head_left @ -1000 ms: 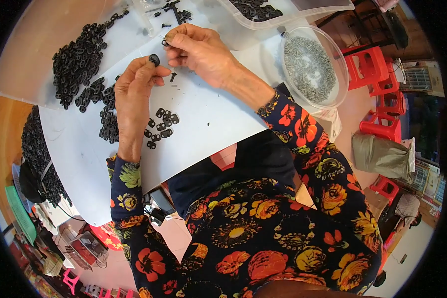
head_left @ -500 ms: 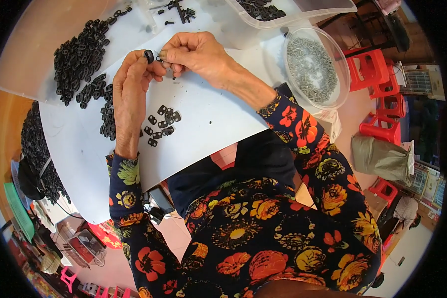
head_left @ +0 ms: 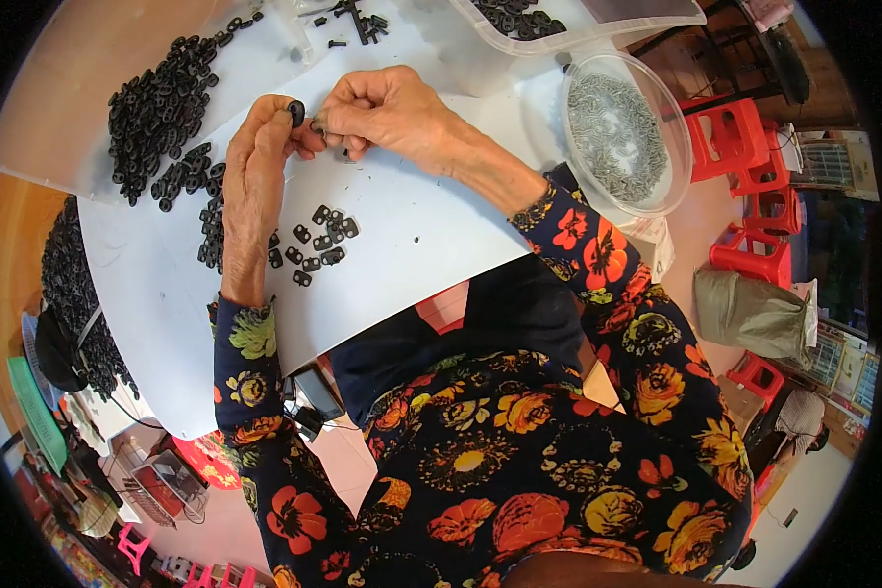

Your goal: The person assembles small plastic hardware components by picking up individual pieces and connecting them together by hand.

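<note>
Between the thumb and fingers of my left hand (head_left: 263, 147) is a small black plastic part (head_left: 296, 113), oval with rounded ends. Right beside it, my right hand (head_left: 382, 110) pinches with thumb and forefinger; what sits in that pinch is mostly hidden, with only a small dark bit showing. The two hands nearly meet above the white tabletop (head_left: 431, 235). A small group of black plastic parts (head_left: 335, 227) with holes lies below them, close to my left wrist. Farther left, a large heap of similar black parts (head_left: 157, 118) spreads over the table.
A clear round tub (head_left: 678, 157) full of small silvery metal pieces (head_left: 612, 127) stands at the right. Behind it is a clear plastic bin (head_left: 598, 39) with more black parts. A dark tool-like piece (head_left: 356, 22) lies at the back. Red stools (head_left: 725, 137) stand beyond.
The black part in my left hand has tilted and turned slightly. My right fingertips have shifted a little, covering the small ring-like bit seen before at their tips.
</note>
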The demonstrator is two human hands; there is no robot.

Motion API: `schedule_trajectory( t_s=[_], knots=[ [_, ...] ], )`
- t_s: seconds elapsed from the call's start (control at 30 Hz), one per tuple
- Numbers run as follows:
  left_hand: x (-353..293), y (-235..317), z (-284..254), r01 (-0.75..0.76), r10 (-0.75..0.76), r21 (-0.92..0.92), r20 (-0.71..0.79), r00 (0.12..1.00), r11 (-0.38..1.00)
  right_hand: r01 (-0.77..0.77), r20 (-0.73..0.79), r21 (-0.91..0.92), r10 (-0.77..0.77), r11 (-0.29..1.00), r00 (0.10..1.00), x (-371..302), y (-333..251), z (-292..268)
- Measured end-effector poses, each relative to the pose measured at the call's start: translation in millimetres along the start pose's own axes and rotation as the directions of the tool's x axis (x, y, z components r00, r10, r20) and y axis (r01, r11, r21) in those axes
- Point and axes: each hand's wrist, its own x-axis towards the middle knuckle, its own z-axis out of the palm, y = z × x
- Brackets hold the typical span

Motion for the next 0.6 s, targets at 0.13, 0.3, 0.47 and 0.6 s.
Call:
schedule_trajectory(
  t_s=[0.13, 0.3, 0.47, 0.6],
  knots=[
    [0.4, -0.5, -1.9, -0.001, 0.001, 0.015, -0.007, 1.000, 1.000, 0.006, 0.004, -0.008, -0.006, 1.000, 1.000, 0.6, 1.0, 0.7],
    [1.0, -0.5, -2.8, 0.006, -0.006, 0.009, 0.002, 1.000, 1.000, 0.009, 0.007, -0.025, -0.009, 1.000, 1.000, -0.7, -1.1, 1.0],
    [-1.2, 5.6, -1.4, 0.022, -0.021, 0.041, -0.013, 1.000, 0.999, -0.010, 0.022, -0.040, 0.011, 0.999, 1.000, -1.2, -1.1, 0.8],
    [-0.5, 5.7, -4.2, -0.014, 0.009, 0.217, 0.024, 1.000, 0.976, -0.022, 0.028, -0.068, 0.024, 0.997, 0.999, -2.3, -2.8, 0.3]
  ],
)
